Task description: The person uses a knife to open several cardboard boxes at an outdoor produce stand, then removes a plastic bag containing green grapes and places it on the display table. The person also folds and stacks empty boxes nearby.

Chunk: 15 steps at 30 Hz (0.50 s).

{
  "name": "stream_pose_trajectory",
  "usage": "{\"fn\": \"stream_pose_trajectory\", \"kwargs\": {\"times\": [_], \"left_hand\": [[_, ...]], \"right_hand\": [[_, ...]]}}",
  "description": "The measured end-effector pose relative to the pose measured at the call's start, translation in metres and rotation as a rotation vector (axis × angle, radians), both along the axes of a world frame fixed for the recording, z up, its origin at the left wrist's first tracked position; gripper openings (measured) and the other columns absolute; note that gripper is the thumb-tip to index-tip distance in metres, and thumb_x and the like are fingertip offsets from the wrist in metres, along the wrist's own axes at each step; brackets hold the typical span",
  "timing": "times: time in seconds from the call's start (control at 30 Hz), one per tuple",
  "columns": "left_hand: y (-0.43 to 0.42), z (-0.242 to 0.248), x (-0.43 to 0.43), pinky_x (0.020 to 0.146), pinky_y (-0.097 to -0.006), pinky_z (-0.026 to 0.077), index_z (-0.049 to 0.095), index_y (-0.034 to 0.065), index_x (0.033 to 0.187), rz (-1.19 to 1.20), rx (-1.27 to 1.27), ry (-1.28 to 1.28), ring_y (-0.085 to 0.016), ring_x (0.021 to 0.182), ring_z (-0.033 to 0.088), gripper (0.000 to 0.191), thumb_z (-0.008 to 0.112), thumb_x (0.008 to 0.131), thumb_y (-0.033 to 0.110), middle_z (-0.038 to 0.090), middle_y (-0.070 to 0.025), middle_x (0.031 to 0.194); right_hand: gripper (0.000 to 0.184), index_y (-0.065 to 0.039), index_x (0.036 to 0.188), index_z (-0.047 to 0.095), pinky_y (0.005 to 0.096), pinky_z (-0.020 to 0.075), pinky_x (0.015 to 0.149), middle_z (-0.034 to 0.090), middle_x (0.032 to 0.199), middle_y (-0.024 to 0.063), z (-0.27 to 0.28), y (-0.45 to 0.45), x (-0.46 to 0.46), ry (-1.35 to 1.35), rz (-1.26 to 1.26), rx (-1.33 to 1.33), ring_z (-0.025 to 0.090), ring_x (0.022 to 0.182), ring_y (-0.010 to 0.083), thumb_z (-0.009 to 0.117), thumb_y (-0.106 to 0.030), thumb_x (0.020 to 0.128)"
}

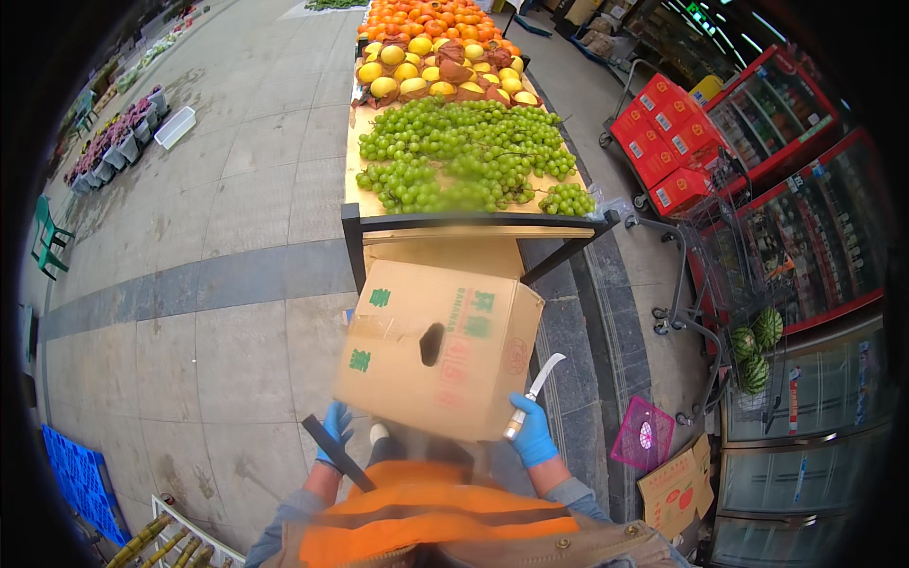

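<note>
A cardboard banana box (405, 334) with green and red print and a dark hand hole is tilted in front of me. My right hand (534, 434), in a blue glove, grips a knife with a curved blade (547, 375) and lies at the box's near right corner. At the near left corner is my left hand (334, 434), also gloved in blue. Its fingers are partly spread; whether they bear the box cannot be made out. A dark bar (338, 454) crosses in front of the left hand and hides part of it.
Beyond the box stands a black-framed table (469, 221) with green grapes (461, 153), yellow melons (412, 78) and orange fruit (433, 21). To the right are a wire cart (746, 312) with watermelons, stacked red boxes (664, 142) and a pink basket (643, 433). A blue pallet (82, 483) lies left.
</note>
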<state>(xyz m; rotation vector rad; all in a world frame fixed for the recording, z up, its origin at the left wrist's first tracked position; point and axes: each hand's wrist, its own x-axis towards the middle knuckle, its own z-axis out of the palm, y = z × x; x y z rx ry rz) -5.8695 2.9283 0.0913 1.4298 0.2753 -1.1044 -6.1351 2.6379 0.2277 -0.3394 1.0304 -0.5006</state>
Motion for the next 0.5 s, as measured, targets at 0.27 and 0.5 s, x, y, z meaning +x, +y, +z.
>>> {"fn": "stream_pose_trajectory", "kwargs": {"times": [0.27, 0.5], "left_hand": [[-0.051, 0.024, 0.050, 0.111, -0.0352, 0.039, 0.048, 0.0008, 0.142, -0.220, -0.214, -0.542, -0.026, 0.133, 0.048, 0.053, 0.063, 0.095, 0.020, 0.051, -0.0173, 0.143], [-0.060, 0.029, 0.019, 0.115, -0.0419, 0.033, 0.038, 0.0015, 0.147, -0.472, 0.267, -1.186, -0.039, 0.139, 0.037, 0.086, 0.080, 0.076, 0.025, 0.035, -0.0244, 0.153]], "right_hand": [[0.028, -0.001, 0.115, 0.059, 0.0379, 0.0569, 0.077, 0.068, 0.101, 0.0120, -0.107, 0.049, -0.013, 0.191, 0.200, -0.090, 0.068, 0.089, 0.0260, 0.064, -0.014, 0.090], [0.030, 0.000, 0.115, 0.059, 0.0372, 0.0553, 0.076, 0.066, 0.101, 0.0107, -0.092, 0.043, -0.027, 0.249, 0.174, -0.185, 0.066, 0.088, 0.0242, 0.064, -0.014, 0.089]]}}
